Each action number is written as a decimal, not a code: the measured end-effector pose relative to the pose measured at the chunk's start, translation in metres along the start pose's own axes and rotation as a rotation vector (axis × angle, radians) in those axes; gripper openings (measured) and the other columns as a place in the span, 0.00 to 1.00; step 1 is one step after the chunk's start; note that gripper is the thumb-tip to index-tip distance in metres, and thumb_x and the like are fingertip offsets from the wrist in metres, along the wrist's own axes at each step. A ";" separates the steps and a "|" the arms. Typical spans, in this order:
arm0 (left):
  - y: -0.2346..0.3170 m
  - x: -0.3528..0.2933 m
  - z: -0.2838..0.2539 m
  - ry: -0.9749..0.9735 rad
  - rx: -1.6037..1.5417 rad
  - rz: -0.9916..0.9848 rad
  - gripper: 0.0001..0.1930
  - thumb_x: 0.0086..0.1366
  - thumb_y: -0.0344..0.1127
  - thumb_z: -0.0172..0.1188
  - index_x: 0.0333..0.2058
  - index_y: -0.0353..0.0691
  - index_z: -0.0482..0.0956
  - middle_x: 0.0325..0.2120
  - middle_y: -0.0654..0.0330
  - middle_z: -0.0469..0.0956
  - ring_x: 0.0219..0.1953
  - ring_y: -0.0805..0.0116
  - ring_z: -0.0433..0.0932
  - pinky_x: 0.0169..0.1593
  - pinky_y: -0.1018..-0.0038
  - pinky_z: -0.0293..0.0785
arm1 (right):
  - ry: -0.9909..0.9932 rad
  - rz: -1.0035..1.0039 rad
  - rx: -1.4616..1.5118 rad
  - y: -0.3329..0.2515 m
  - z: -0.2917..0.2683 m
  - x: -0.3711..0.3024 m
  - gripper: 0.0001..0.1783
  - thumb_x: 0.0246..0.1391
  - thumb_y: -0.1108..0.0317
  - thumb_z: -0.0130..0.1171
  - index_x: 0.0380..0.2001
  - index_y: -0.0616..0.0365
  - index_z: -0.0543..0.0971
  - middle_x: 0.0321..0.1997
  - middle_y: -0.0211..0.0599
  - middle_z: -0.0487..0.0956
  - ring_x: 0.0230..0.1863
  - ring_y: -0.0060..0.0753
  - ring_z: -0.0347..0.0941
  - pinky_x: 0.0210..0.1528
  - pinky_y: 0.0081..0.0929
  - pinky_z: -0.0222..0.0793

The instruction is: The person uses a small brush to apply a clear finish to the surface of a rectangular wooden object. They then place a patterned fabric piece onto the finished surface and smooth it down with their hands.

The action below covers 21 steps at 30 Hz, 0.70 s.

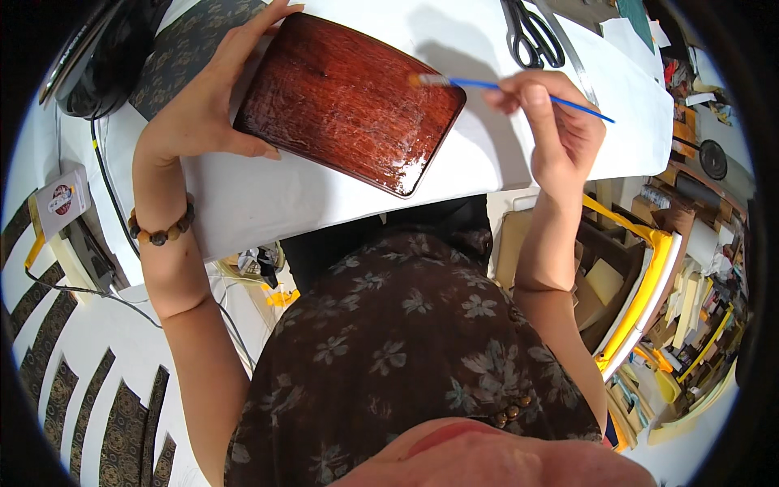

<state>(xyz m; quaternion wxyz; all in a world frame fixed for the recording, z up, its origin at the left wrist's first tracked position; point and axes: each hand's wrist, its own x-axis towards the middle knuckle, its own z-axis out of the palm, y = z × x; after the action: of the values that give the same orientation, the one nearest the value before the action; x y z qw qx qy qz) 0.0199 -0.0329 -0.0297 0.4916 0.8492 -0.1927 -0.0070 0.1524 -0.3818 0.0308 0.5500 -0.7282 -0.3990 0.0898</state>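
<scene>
A red-brown, wood-grained rectangular panel [341, 97] with rounded corners lies tilted over the white tabletop. Its surface looks wet and glossy, brightest toward the lower right corner. My left hand [207, 101] spans the panel's left end, thumb at the lower edge and fingers at the upper edge, gripping it. Between the thumb and fingers of my right hand [560, 122] is a paintbrush with a thin blue handle [584, 109]. The brush's bristles [416, 80] are at the panel's right part; whether they touch it is hard to tell.
Black-handled scissors [535, 36] and a metal ruler [568, 49] lie at the back right of the white table [503, 170]. Dark patterned fabric [182, 61] and a black device with a cord [105, 69] are at the left. A yellow-edged cart [633, 276] stands at right.
</scene>
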 end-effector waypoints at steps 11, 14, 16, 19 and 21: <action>0.003 0.000 -0.003 -0.041 -0.031 -0.014 0.75 0.30 0.38 0.85 0.75 0.42 0.40 0.73 0.51 0.49 0.74 0.55 0.50 0.75 0.62 0.48 | 0.008 0.030 0.096 0.004 0.010 -0.008 0.11 0.68 0.71 0.54 0.35 0.66 0.82 0.32 0.40 0.84 0.34 0.27 0.82 0.38 0.24 0.80; 0.011 0.007 -0.010 -0.127 -0.070 -0.019 0.78 0.38 0.41 0.87 0.74 0.37 0.30 0.72 0.45 0.43 0.72 0.55 0.50 0.73 0.63 0.50 | -0.043 0.055 0.146 -0.009 0.002 -0.021 0.11 0.69 0.72 0.54 0.35 0.67 0.82 0.33 0.41 0.84 0.35 0.28 0.82 0.40 0.24 0.80; 0.014 0.009 -0.011 -0.135 -0.026 -0.001 0.78 0.38 0.41 0.87 0.74 0.37 0.30 0.72 0.45 0.43 0.72 0.54 0.51 0.72 0.63 0.50 | 0.016 -0.005 0.127 -0.005 0.017 -0.011 0.11 0.68 0.72 0.54 0.35 0.67 0.82 0.32 0.41 0.84 0.34 0.28 0.82 0.39 0.24 0.80; 0.016 0.009 -0.013 -0.143 0.013 0.010 0.78 0.38 0.41 0.87 0.74 0.37 0.30 0.72 0.46 0.43 0.72 0.54 0.51 0.73 0.63 0.50 | -0.030 -0.037 0.052 0.001 0.025 -0.007 0.11 0.68 0.72 0.54 0.35 0.68 0.82 0.32 0.42 0.84 0.34 0.29 0.82 0.40 0.25 0.80; 0.013 0.008 -0.011 -0.132 -0.028 -0.007 0.78 0.38 0.41 0.87 0.74 0.37 0.30 0.72 0.46 0.43 0.72 0.55 0.50 0.73 0.63 0.49 | -0.077 0.012 0.095 -0.005 0.018 -0.018 0.11 0.68 0.71 0.55 0.35 0.67 0.82 0.33 0.41 0.84 0.34 0.29 0.82 0.41 0.25 0.80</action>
<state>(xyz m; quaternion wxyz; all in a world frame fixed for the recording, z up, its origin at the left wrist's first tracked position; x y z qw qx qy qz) 0.0248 -0.0324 -0.0114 0.4895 0.8407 -0.2216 -0.0674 0.1277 -0.3803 0.0233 0.5679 -0.6995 -0.4108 0.1397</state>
